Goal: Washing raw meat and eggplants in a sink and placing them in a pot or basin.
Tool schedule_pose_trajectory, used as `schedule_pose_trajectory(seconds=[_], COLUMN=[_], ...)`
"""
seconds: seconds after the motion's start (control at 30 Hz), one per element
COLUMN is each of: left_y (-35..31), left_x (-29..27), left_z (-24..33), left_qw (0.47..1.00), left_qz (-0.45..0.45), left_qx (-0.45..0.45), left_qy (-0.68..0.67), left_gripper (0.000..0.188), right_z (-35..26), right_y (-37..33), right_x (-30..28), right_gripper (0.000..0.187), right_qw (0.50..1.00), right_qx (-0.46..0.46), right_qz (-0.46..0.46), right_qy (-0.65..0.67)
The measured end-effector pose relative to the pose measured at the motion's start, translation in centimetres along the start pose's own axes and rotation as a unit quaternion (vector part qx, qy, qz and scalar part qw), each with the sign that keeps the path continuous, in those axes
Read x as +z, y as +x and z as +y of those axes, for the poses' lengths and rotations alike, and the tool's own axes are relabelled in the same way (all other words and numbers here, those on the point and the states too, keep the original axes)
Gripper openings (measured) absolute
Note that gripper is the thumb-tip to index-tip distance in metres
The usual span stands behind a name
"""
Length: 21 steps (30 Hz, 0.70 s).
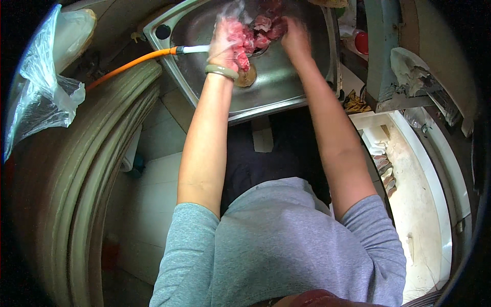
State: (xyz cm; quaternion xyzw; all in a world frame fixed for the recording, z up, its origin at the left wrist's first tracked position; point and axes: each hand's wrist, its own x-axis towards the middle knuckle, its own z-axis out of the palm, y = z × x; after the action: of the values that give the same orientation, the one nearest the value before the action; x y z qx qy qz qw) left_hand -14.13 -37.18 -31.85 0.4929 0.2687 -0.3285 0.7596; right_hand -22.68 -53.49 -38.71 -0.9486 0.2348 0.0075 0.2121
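Observation:
Both my hands are over a stainless steel sink [271,97]. Chunks of raw red meat [249,41] hang between them above the basin. My left hand [223,43], with a pale green bangle [221,71] at its wrist, is closed on the left side of the meat; a clear, shiny film or water blurs its fingers. At the right side, my right hand [296,38] has its fingers curled against the darker pieces. An orange hose [133,65] with a white end [196,49] reaches over the rim to my left wrist. Below the meat sits a round, brownish drain piece [246,77].
Thick, curved boards [97,138] stand on the left, with a clear plastic bag [48,97] above them. An open white drawer or cabinet [419,204] is at the right. Beside the sink lie a yellow-and-black cloth [356,102] and a red round thing [361,42].

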Motion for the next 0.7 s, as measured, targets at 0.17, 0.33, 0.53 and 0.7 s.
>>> schedule_pose_trajectory(seconds=[0.17,0.33,0.53,0.7], left_y=[-1.6,-1.3,-1.9,-2.3], left_x=[0.8,-2.3,-1.9,-2.7], left_z=[1.4,-0.8,-2.7,-2.0], left_qw=[0.995,0.999,0.982,0.989], left_qz=[0.012,-0.007,0.131,0.122], left_qx=[-0.089,-0.010,0.139,0.076], left_qy=[-0.051,-0.030,0.006,0.018], left_gripper=[0.051,0.034,0.025,0.022], right_z=[2.6,0.5,-8.6,-11.7], right_y=[-0.1,-0.8,-1.4,-0.4], right_x=[2.0,0.9,-3.4,-1.1], right_gripper=[0.037,0.041,0.043,0.031], right_qw=[0.995,0.872,0.546,0.594], right_qx=[0.009,0.221,0.211,0.229], right_qz=[-0.032,-0.158,-0.245,-0.221], right_qy=[-0.098,0.408,0.773,0.739])
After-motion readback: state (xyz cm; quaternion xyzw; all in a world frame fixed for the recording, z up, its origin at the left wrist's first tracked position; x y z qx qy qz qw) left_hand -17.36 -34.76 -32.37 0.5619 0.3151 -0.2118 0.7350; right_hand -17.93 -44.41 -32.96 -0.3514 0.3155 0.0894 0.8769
